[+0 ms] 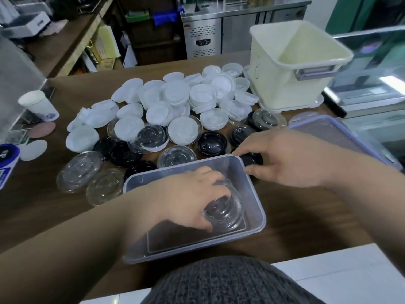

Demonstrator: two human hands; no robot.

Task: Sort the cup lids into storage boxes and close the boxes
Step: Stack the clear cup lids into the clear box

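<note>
A clear rectangular storage box (256, 200) sits on the wooden table in front of me. Inside it my left hand (188, 198) grips a small stack of clear domed lids (225, 210) near the box's floor. My right hand (287, 159) reaches past the box's far right corner, fingers curled round a black lid (252, 159). Behind the box lies a big pile of white lids (173, 104), with more black lids (211, 145) and clear lids (79, 174) spread around. A tall cream storage box (285, 84) stands open at the back right.
A clear box lid with a bluish rim (341, 132) lies at the right. A paper cup (38, 105) and a blue-and-white container (6, 159) stand at the left. A glass display case borders the right side; steel cabinets are behind the table.
</note>
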